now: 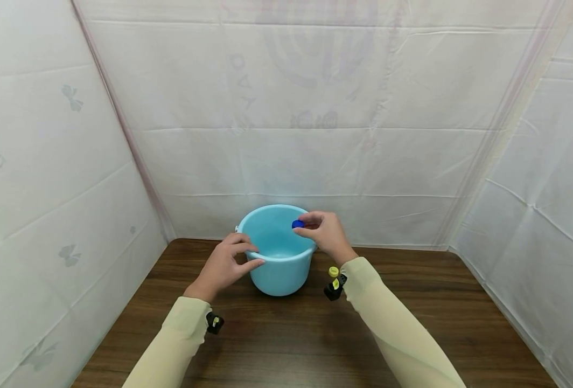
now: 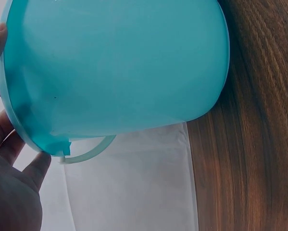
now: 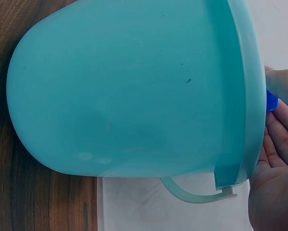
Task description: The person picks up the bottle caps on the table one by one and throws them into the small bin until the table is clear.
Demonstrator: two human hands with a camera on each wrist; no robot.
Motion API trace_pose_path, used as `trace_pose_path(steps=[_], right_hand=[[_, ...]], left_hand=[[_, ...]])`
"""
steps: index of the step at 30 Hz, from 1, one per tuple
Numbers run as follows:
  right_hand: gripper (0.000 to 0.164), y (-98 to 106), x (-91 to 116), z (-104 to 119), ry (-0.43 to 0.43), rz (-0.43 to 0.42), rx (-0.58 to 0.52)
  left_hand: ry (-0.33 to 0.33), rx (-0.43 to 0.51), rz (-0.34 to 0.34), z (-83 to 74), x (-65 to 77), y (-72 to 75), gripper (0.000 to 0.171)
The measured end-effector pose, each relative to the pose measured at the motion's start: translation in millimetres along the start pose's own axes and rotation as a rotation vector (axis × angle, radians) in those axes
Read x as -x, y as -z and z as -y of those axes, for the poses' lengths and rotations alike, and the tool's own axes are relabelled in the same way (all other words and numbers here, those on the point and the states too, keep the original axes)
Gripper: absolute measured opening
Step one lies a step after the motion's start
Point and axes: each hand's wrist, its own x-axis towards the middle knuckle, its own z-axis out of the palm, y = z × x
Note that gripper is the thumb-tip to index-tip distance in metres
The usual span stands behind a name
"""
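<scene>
A light blue bucket (image 1: 281, 275) stands upright on the wooden table, its mouth facing up. My left hand (image 1: 223, 264) holds the near left part of its rim, with fingers over the edge and the thumb in front. Between thumb and fingers, my right hand (image 1: 326, 233) pinches a small blue bottle cap (image 1: 298, 223) over the right side of the bucket's mouth. From the right wrist, only part of the blue cap (image 3: 271, 101) shows past the rim. The bucket's pale handle (image 2: 93, 151) hangs down at its far side in the left wrist view.
Dark brown wood covers the tabletop (image 1: 267, 345). White sheeting (image 1: 286, 161) hangs behind and along both sides. A small round yellow piece (image 1: 333, 271) shows beside the right wrist's black camera (image 1: 333, 291). Another black camera (image 1: 215, 323) sits on the left wrist.
</scene>
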Motion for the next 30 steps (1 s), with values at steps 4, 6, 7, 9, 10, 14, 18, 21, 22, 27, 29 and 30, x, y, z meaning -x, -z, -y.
trace_pose_path(steps=[4,6,7,9,10,14,18,21,22,27,29,30], right_hand=[[0.038,0,-1,-2,0.011,0.008,0.009],[0.043,0,-2,-3,0.018,0.008,0.008],[0.046,1,-1,-4,0.021,0.008,0.008],[0.051,1,-1,-4,0.029,0.004,0.005],[0.051,1,-1,-5,0.029,0.001,0.002],[0.048,1,-2,-9,0.033,-0.015,0.006],[0.045,2,-2,-11,0.041,-0.031,0.001],[0.043,3,-2,-11,0.048,-0.037,-0.014],[0.043,4,-1,-12,0.051,-0.04,-0.02],[0.041,8,1,-13,0.053,-0.067,-0.03],[0.041,9,2,-13,0.05,-0.08,-0.024],[0.041,10,3,-13,0.047,-0.084,-0.021]], left_hand=[[-0.007,0.001,-0.005,0.3,-0.1,-0.2,0.021],[-0.014,0.001,-0.008,0.5,-0.4,-0.3,0.021],[-0.018,0.0,-0.009,0.8,-0.6,-0.4,0.021],[-0.022,0.0,-0.011,1.1,-1.0,-0.6,0.021],[-0.023,0.0,-0.013,1.2,-1.2,-0.8,0.021],[-0.027,0.0,-0.019,2.4,-0.8,-1.1,0.021],[-0.031,-0.003,-0.02,1.8,-0.2,-0.6,0.02],[-0.036,-0.008,-0.02,0.8,0.6,-0.6,0.02],[-0.036,-0.011,-0.02,0.6,0.9,-0.7,0.02],[-0.032,-0.007,-0.02,0.2,0.9,-0.7,0.021],[-0.032,-0.003,-0.02,0.0,0.7,-0.5,0.021],[-0.032,-0.002,-0.021,0.0,0.7,-0.4,0.021]])
